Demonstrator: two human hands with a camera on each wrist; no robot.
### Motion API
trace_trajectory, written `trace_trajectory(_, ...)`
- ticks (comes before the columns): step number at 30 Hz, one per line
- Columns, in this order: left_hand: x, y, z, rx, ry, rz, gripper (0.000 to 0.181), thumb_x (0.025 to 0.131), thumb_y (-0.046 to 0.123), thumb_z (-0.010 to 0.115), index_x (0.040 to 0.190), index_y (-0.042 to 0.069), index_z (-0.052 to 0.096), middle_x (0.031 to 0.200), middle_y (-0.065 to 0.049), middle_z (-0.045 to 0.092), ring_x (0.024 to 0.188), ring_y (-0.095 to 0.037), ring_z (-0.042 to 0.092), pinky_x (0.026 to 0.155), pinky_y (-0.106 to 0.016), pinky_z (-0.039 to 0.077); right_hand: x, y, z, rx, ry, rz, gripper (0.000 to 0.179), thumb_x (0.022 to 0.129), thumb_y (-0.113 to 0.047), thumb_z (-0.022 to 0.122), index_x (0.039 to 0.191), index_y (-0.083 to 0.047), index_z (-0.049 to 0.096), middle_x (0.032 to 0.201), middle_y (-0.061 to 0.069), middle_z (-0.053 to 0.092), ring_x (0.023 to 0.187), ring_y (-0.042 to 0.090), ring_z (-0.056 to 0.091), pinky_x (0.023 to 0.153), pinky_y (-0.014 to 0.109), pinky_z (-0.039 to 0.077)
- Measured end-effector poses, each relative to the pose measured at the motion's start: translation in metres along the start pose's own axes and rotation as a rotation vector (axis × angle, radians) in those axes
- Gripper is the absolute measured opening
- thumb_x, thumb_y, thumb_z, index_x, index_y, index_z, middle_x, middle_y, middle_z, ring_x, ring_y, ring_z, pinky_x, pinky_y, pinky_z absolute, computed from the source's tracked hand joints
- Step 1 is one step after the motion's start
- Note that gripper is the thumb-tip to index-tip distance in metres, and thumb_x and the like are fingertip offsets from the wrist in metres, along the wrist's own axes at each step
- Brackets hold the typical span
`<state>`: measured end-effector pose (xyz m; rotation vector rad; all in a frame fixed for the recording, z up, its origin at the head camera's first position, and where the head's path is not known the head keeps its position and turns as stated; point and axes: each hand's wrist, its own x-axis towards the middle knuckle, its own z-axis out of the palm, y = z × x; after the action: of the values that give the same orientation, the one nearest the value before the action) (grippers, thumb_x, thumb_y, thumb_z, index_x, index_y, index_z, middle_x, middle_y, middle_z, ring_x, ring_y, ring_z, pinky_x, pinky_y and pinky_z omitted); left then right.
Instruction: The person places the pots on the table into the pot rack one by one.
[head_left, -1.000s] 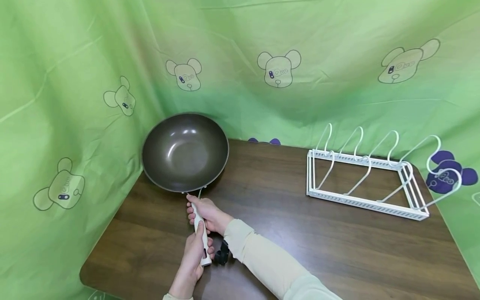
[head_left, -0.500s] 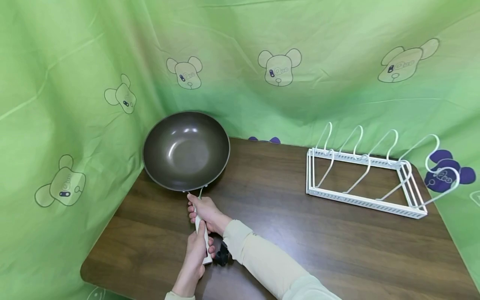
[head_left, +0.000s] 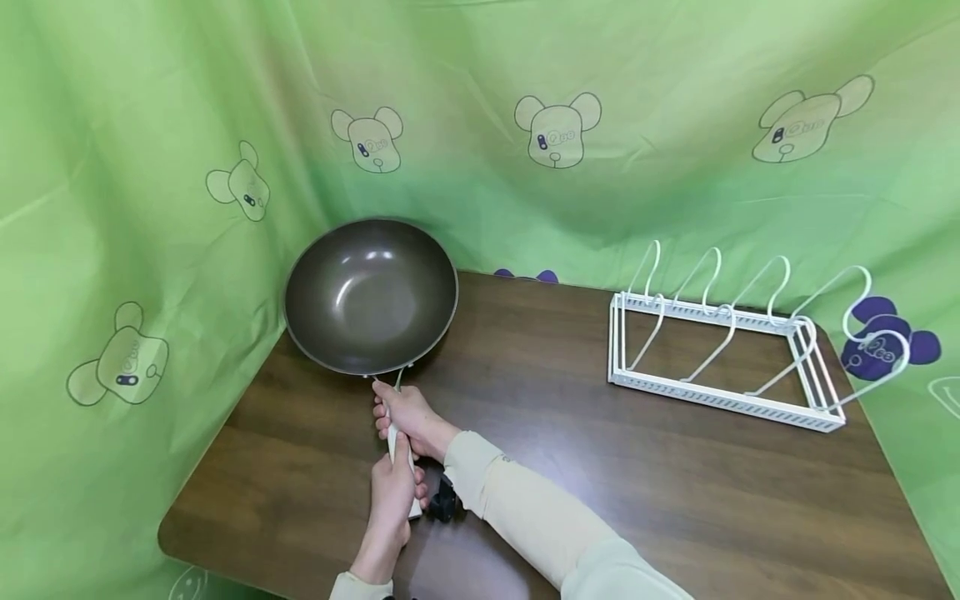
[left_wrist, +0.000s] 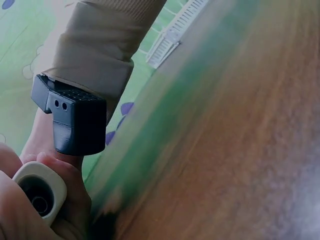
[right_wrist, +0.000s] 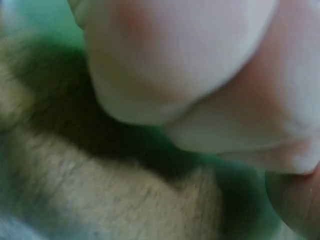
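Observation:
A dark brown wok [head_left: 372, 308] with a pale handle [head_left: 392, 440] is at the back left of the table, its hollow facing up and toward me. Close to the pan, my right hand [head_left: 411, 421] grips the front part of the handle. Behind it my left hand [head_left: 393, 492] holds the rear part, thumb along the top. In the left wrist view the hollow end of the handle [left_wrist: 60, 189] pokes out between curled fingers. Blurred, pressed-together fingers [right_wrist: 165, 60] fill the right wrist view. I cannot tell whether the wok's base touches the table.
A white wire rack [head_left: 727, 404] with several upright hoops stands at the right of the brown wooden table [head_left: 570, 467]. Green printed curtain [head_left: 465, 183] hangs along the back and left sides. A black camera [left_wrist: 80, 125] sits on the right wrist.
Both hands keep their hold on the wok's handle, and the wok stays almost still. The whole head view shifts slightly, the scene sliding a little upward.

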<state>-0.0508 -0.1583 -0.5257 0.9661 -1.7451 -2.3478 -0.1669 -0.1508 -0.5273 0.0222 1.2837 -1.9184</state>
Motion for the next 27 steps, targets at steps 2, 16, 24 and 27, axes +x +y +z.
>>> trace_trajectory(2, 0.0, 0.0, 0.001, -0.006, -0.001, 0.0, 0.044, 0.107, 0.051, 0.041, 0.089, 0.011, 0.046, 0.059, 0.003, 0.04, 0.042, -0.007, 0.037, 0.037, -0.021, 0.037, 0.0, 0.0, -0.001, -0.003, -0.002, 0.002, 0.03, 0.105, -0.03, 0.053, 0.082, -0.012, 0.048, 0.063, -0.006, 0.042, 0.047, 0.004, 0.038, 0.042, 0.018, 0.035)
trace_trajectory(16, 0.003, -0.007, 0.003, 0.003, 0.02, 0.018, 0.049, 0.106, 0.054, 0.041, 0.09, 0.008, 0.049, 0.058, 0.003, 0.041, 0.042, -0.006, 0.037, 0.036, -0.021, 0.036, -0.004, -0.003, -0.005, -0.026, -0.032, -0.016, 0.03, 0.108, -0.03, 0.048, 0.084, -0.011, 0.048, 0.062, -0.004, 0.042, 0.046, 0.006, 0.039, 0.042, 0.019, 0.038)
trace_trajectory(24, 0.004, -0.002, 0.007, -0.005, 0.014, 0.051, 0.049, 0.106, 0.053, 0.042, 0.091, 0.006, 0.049, 0.057, 0.002, 0.041, 0.042, -0.008, 0.037, 0.035, -0.022, 0.037, -0.003, -0.011, -0.004, -0.047, -0.033, -0.059, 0.03, 0.107, -0.03, 0.049, 0.085, -0.011, 0.048, 0.062, -0.004, 0.042, 0.046, 0.007, 0.039, 0.042, 0.02, 0.038)
trace_trajectory(27, 0.003, 0.001, 0.01, -0.008, 0.017, 0.064, 0.05, 0.106, 0.054, 0.042, 0.092, 0.006, 0.05, 0.057, 0.002, 0.041, 0.042, -0.009, 0.037, 0.035, -0.023, 0.037, -0.004, -0.015, -0.003, -0.055, -0.032, -0.078, 0.03, 0.107, -0.03, 0.049, 0.084, -0.011, 0.048, 0.061, -0.004, 0.042, 0.046, 0.006, 0.039, 0.041, 0.019, 0.037)
